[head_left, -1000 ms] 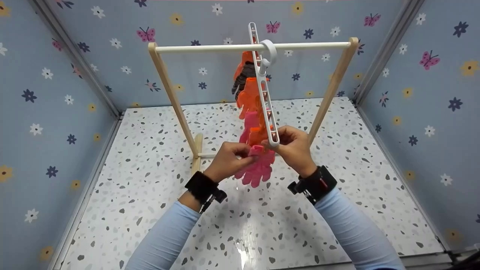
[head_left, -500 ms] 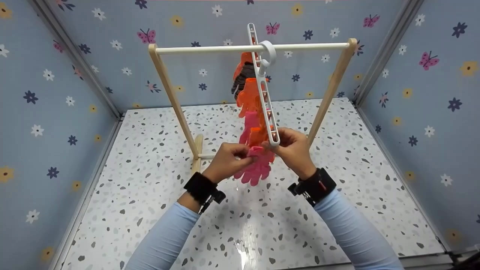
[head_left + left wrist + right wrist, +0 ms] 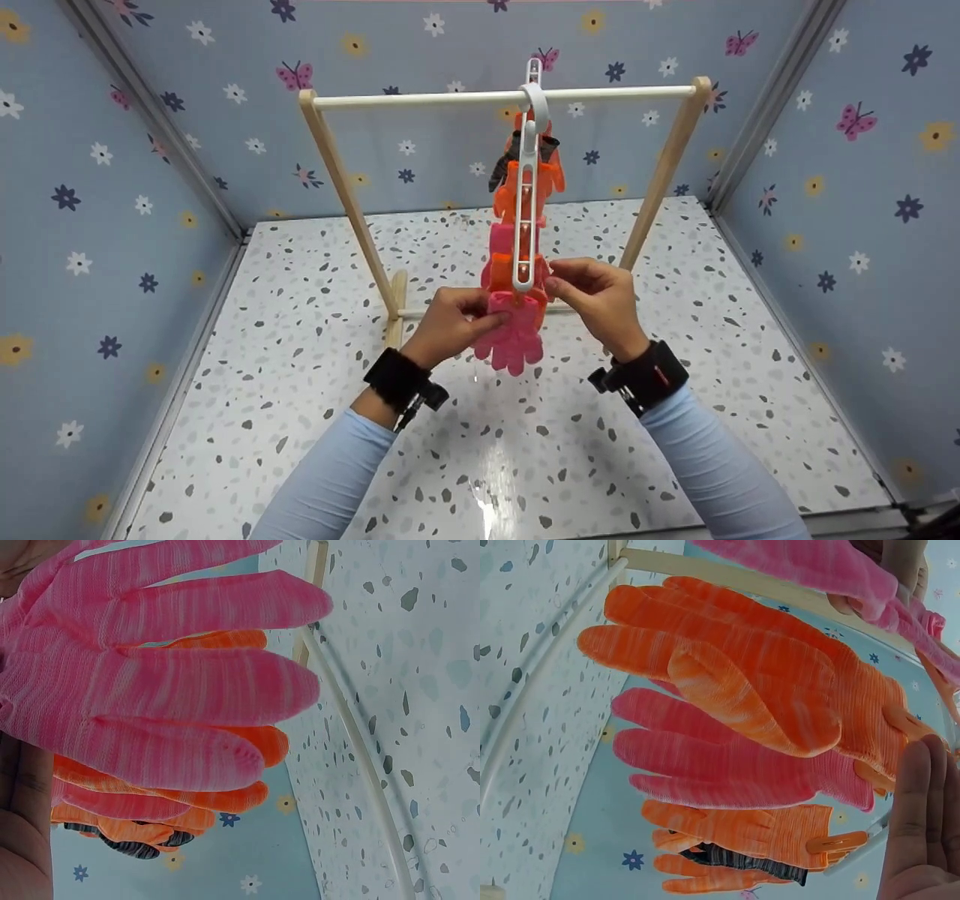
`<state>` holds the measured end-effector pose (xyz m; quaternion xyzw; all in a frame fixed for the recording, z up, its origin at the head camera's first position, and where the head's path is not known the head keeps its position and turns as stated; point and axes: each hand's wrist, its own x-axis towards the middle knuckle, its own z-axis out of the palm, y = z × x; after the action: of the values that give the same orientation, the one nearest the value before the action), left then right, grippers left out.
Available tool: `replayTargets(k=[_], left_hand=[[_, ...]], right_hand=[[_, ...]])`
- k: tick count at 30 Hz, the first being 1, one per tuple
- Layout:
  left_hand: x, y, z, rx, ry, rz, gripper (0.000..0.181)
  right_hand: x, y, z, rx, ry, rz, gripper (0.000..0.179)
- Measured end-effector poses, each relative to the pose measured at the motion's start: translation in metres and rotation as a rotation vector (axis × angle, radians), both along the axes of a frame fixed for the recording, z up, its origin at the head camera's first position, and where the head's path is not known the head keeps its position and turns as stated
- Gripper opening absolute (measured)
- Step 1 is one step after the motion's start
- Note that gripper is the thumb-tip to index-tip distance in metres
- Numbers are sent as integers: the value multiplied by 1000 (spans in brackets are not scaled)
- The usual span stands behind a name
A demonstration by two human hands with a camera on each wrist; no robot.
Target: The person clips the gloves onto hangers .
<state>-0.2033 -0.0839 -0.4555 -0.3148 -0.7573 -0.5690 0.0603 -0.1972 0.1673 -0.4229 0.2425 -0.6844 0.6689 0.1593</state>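
My left hand (image 3: pixel 456 324) pinches a pink knitted glove (image 3: pixel 516 341) near its cuff, at the near end of a white clip hanger (image 3: pixel 527 195). In the right wrist view an orange clip (image 3: pixel 937 664) shows right at that cuff. My right hand (image 3: pixel 600 300) is beside the hanger's near end, with fingers extended close to the clip (image 3: pixel 909 722) on an orange glove (image 3: pixel 742 652). Behind hang another pink glove (image 3: pixel 712 754), more orange gloves (image 3: pixel 727 829) and a dark striped glove (image 3: pixel 742 859). The hanger's hook (image 3: pixel 538 105) sits over a white rod (image 3: pixel 420 99).
Wooden uprights (image 3: pixel 349 199) carry the rod at either side, with a lower white bar (image 3: pixel 414 312) near the floor. A speckled white surface (image 3: pixel 315 442) lies below. Flowered blue panels (image 3: pixel 97 247) stand at the back and sides.
The hanger has swung from a slant to nearly straight toward me. My right hand has come off its near end and moved slightly right; my left hand keeps its pinch on the pink glove.
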Motion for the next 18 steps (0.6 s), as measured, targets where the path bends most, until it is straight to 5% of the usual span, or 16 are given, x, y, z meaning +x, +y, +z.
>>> replayTargets(k=[18], left_hand=[[13,-23,-1,103,150,12,21]], right_hand=[[-9,26,-9,-14,-72,-168,19]])
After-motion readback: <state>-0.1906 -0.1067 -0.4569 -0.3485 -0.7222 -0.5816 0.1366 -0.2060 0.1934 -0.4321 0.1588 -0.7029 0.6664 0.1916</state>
